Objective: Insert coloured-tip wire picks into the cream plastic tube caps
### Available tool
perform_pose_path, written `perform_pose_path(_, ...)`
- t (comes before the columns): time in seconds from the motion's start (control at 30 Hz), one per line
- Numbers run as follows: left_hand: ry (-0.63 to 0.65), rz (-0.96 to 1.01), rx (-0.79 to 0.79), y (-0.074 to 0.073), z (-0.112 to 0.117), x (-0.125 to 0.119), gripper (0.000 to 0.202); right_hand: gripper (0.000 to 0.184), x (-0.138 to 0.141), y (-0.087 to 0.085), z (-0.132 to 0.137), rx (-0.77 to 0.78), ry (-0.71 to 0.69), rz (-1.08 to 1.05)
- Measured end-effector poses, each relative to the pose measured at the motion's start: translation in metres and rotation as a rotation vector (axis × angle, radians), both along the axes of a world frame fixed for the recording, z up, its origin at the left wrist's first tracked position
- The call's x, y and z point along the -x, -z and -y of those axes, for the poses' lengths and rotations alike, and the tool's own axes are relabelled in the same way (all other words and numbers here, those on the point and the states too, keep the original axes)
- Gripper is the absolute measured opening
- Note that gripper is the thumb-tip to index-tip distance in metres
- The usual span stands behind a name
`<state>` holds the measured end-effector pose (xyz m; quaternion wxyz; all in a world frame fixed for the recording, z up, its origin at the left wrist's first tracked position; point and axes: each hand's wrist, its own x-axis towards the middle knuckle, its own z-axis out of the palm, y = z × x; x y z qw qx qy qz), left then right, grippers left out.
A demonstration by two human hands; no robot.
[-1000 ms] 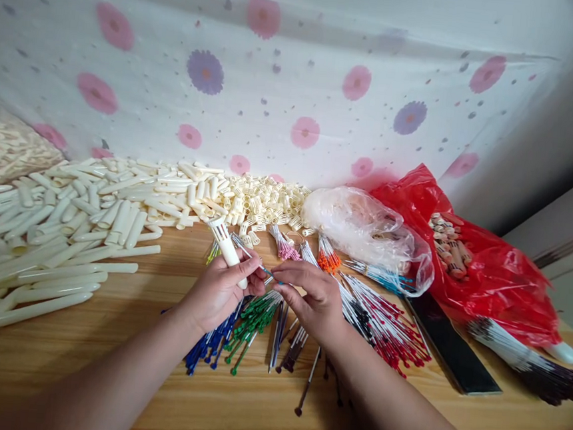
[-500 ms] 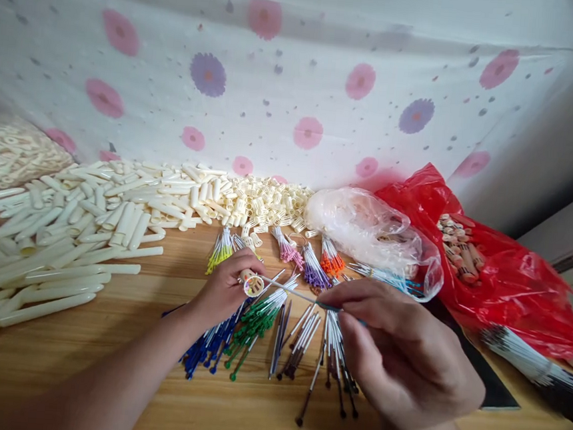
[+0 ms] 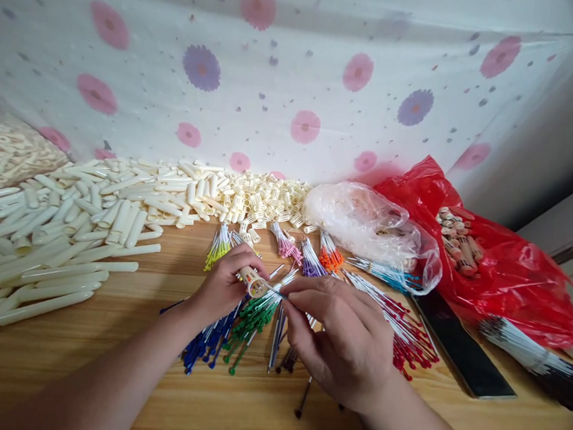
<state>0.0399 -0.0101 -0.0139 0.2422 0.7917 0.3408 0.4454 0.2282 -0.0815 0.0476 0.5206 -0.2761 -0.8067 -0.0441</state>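
Closed fingers of my left hand [image 3: 225, 283] grip a short cream slotted pen barrel [image 3: 252, 281], its round opening turned toward my right hand. Small coloured bits show inside that opening. My right hand [image 3: 343, 337] pinches a thin pen refill [image 3: 280, 292] with a dark bluish end; its pale tip is at the barrel's mouth. How far the tip reaches inside is too small to tell. Below the hands lie bundles of green refills [image 3: 258, 313], blue refills [image 3: 213, 336] and dark brown refills, partly hidden by my right hand. Red refills [image 3: 407, 326] lie right of that hand.
Cream tubes [image 3: 80, 217] are heaped at left, with short slotted barrels [image 3: 268, 197] behind. Yellow [image 3: 219, 249], pink, purple and orange refills lie mid-table. A clear plastic bag [image 3: 367, 215], a red bag [image 3: 503, 261], a black strip [image 3: 466, 344] and black refills [image 3: 537, 361] are at right.
My right hand has moved left with the refill, bringing its tip to the barrel's opening. The red refills behind that hand have come into view. My left hand keeps its hold.
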Motion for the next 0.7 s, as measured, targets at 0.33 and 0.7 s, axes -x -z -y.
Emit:
perform_pose_path(0.33,-0.142,-0.167,-0.122,-0.002,0.001,0.005,0.037,0.004,-0.002,0.013,-0.017,0.219,-0.013,-0.197)
perform_pose_path(0.7,-0.237,-0.194,-0.176,0.001,0.002,0.009,0.041,0.018,-0.006,0.028,-0.033,0.150,0.022,-0.038)
